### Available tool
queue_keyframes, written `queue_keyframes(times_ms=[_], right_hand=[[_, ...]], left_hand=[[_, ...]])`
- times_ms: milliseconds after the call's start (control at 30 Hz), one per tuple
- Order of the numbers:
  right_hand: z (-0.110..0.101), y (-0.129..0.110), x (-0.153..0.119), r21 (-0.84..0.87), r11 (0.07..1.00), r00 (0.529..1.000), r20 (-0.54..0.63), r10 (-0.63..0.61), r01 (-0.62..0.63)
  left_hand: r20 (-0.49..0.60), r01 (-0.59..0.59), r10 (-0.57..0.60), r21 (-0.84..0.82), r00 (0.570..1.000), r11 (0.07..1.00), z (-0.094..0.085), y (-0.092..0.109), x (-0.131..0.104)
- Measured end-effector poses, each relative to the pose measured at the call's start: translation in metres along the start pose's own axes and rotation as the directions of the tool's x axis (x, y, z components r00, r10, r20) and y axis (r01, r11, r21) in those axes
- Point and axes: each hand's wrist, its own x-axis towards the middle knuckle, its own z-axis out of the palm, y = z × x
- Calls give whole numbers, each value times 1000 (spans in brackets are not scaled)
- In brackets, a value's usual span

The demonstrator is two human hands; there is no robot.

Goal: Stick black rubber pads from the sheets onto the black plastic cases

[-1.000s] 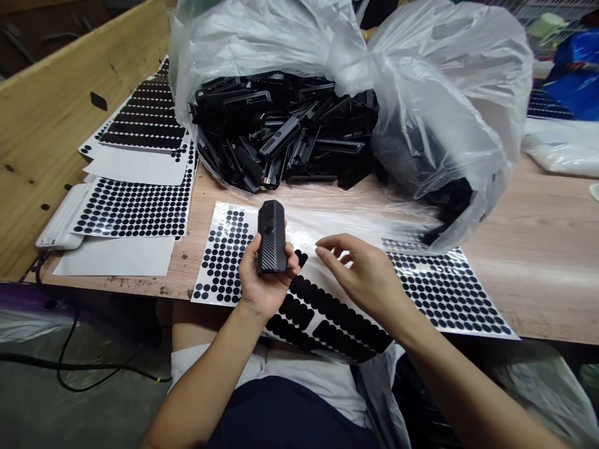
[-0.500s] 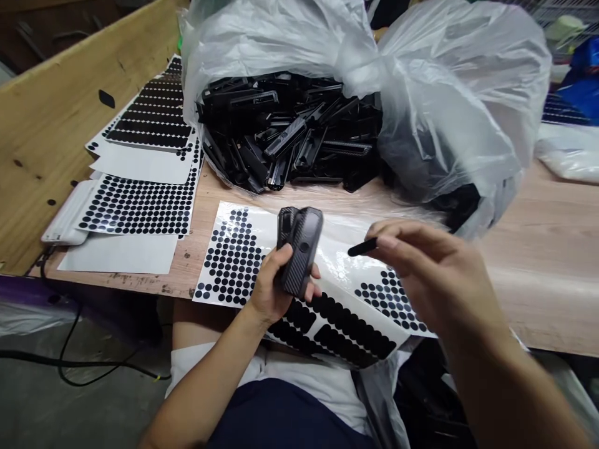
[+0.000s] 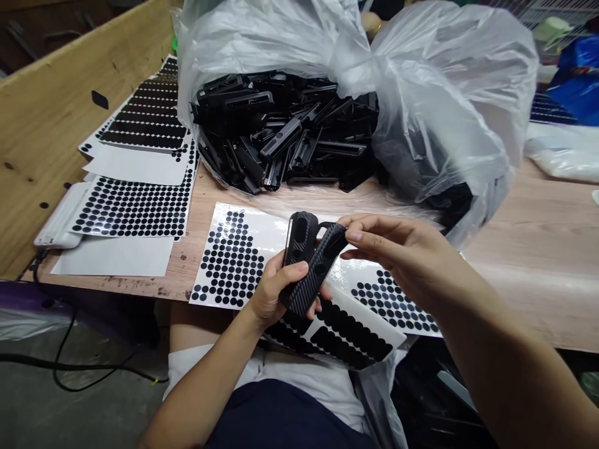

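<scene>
My left hand (image 3: 271, 290) is closed around two long black plastic pieces with a carbon-fibre pattern. The left piece (image 3: 300, 236) has dark pads on its face; the right piece (image 3: 309, 287) fans out beside it, its top tilted right. My right hand (image 3: 397, 243) pinches the edge of a black oval sticker (image 3: 335, 243), which lies against the right piece's upper end. Below the hands, a sheet of larger black stickers (image 3: 360, 330) hangs over the table edge. Under them lies a white sheet of round black dots (image 3: 234, 262).
A clear plastic bag (image 3: 281, 37) full of similar black pieces (image 3: 281, 137) stands behind the hands. More sticker sheets (image 3: 131, 206) and a white device (image 3: 60, 218) with a cable lie at left, beside a wooden board (image 3: 47, 125). A white packet (image 3: 561, 153) rests at right.
My right hand has moved left, bringing the black sticker onto the right piece's upper end. My left hand has turned the pieces, and they are spread further apart at the top.
</scene>
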Motion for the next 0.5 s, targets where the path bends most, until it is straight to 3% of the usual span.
queue_keyframes(times_ms=[333,500], right_hand=[[-1,2,3,-102,993,998,13,-54,55],[-2,-2,2,-245,965,995,15,-95,96]], left_hand=[[3,4,-4,-27,1000,1000,-1,0,0],[3,0,0,-27,1000,1000,-2,-1,0]])
